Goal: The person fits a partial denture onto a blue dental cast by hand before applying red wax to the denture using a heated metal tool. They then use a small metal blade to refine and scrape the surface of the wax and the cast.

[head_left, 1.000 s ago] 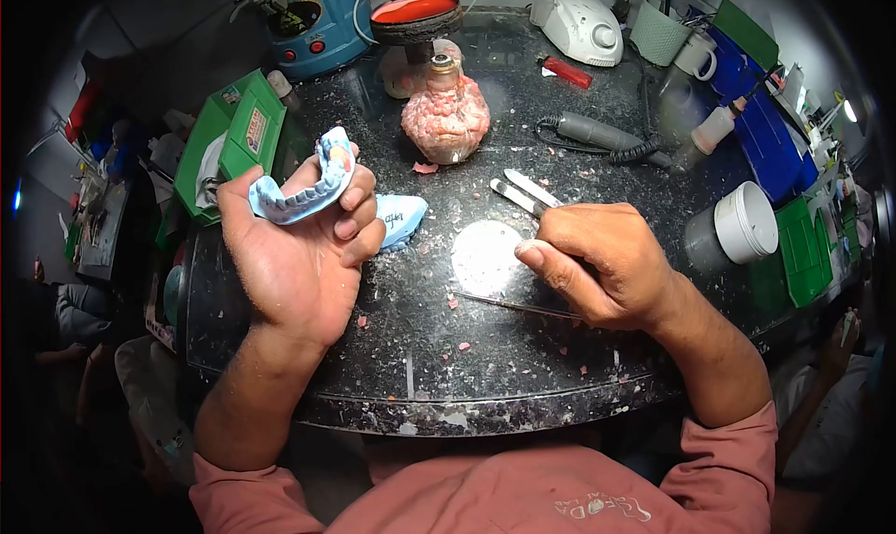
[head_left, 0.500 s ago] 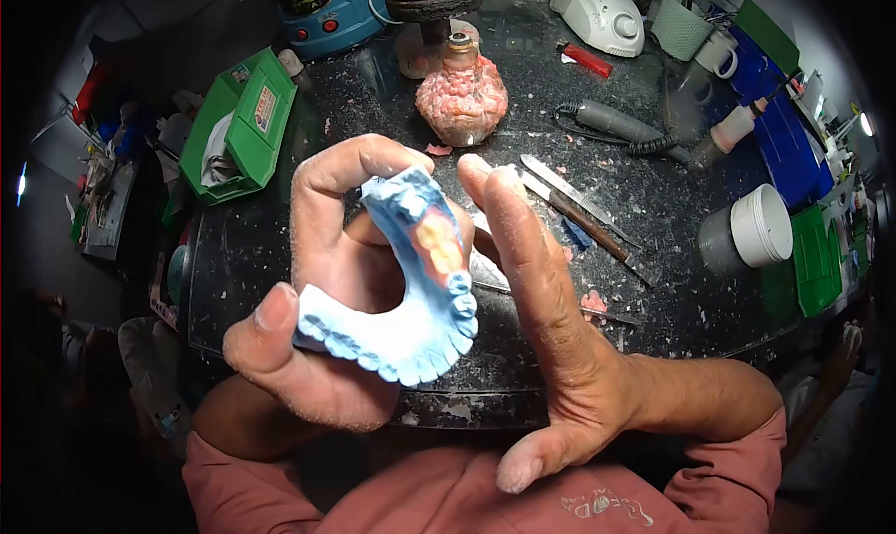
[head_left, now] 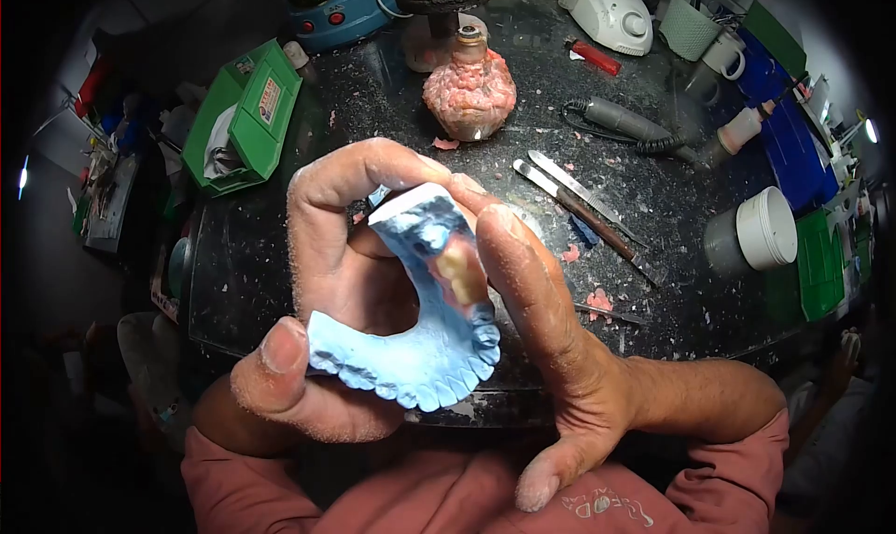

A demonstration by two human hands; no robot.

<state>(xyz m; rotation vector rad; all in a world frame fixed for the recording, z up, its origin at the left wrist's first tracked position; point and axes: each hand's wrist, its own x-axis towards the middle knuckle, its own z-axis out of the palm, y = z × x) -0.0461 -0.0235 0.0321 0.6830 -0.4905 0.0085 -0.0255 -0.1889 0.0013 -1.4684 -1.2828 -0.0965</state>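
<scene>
A blue plaster dental cast point(head_left: 373, 352), shaped like a horseshoe with a row of teeth, is gripped by my left hand point(head_left: 327, 207). The thumb presses one end, and the bent fingers reach round to the other. On the cast's right arm sit tooth-coloured false teeth point(head_left: 459, 271) set in pink wax. My right hand point(head_left: 551, 319) has its fingers stretched out and its thumb apart. Its fingertips lie along the cast's upper right side, seemingly against it; the exact contact is hard to make out.
Behind the cast stands a wax-crusted burner bottle point(head_left: 469, 95). Tweezers point(head_left: 583, 193) and a wooden-handled wax knife point(head_left: 579, 207) lie to the right, near a corded handpiece point(head_left: 625, 123). A white jar point(head_left: 765, 226) is farther right, a green bin point(head_left: 266, 128) at left, a red lighter point(head_left: 595, 58) behind.
The dental cast has shifted slightly right and down and tilted, showing more of its end face. My right fingertips have come closer to its side.
</scene>
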